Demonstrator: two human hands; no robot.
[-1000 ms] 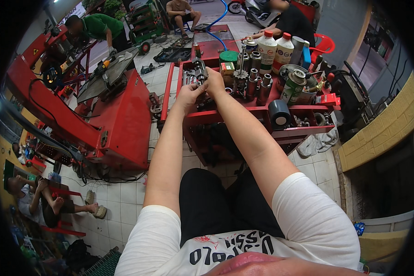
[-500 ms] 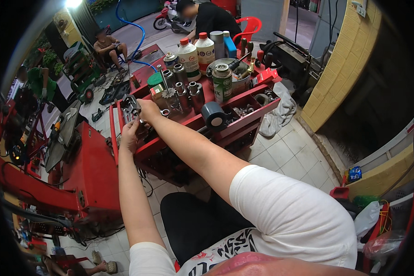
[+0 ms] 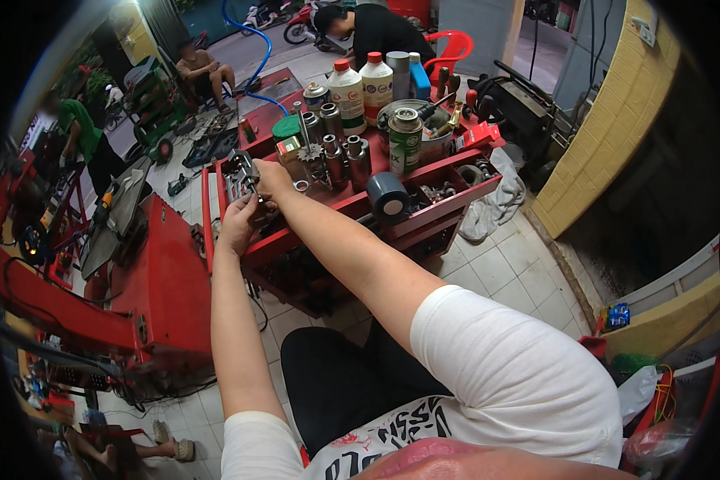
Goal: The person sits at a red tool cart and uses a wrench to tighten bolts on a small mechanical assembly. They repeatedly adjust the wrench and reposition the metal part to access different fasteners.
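Both my arms reach forward to a red tool cart [image 3: 448,200]. My left hand [image 3: 238,224] and my right hand [image 3: 272,178] meet at the cart's left end and pinch a small dark metal part [image 3: 250,186] between them. Just behind it lies a row of metal sockets [image 3: 236,172] in the cart's top tray. Several upright steel cylinders [image 3: 340,156] stand to the right of my right hand. What exactly each finger grips is too small to make out.
The cart top also holds two white bottles with red caps [image 3: 362,86], a green-lidded tub [image 3: 286,128], a tin can [image 3: 406,138] and a grey tape roll [image 3: 389,198]. A big red machine [image 3: 164,280] stands to my left. Other people sit or crouch beyond the cart.
The view has swung back left after tilting right, so the cart now sits upper centre. Both hands have stayed at the cart's left end on the small metal part.
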